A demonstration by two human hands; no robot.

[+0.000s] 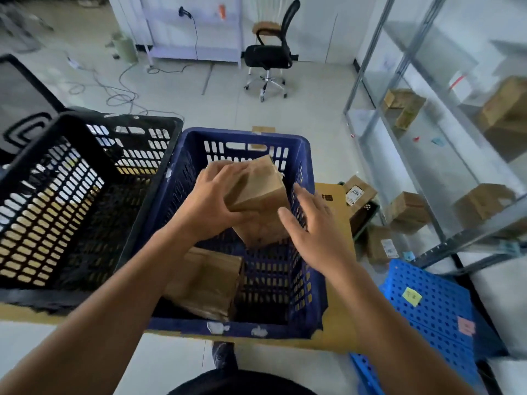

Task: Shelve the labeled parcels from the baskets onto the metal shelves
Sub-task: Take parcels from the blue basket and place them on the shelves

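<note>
- Brown parcel (256,192) tilts over the blue basket (245,135), long axis running away from the person.
- Left hand (211,195) grips its left side.
- Right hand (310,220), fingers spread, hovers just right, empty.

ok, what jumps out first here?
The left hand gripping a brown parcel inside the blue basket, centre frame, with the right hand open beside it. A black basket sits left of the blue one; metal shelves holding boxes stand at right.

Black office chair (269,52) beyond; cables (119,89) on floor; blue perforated panel (433,309) right.
</note>
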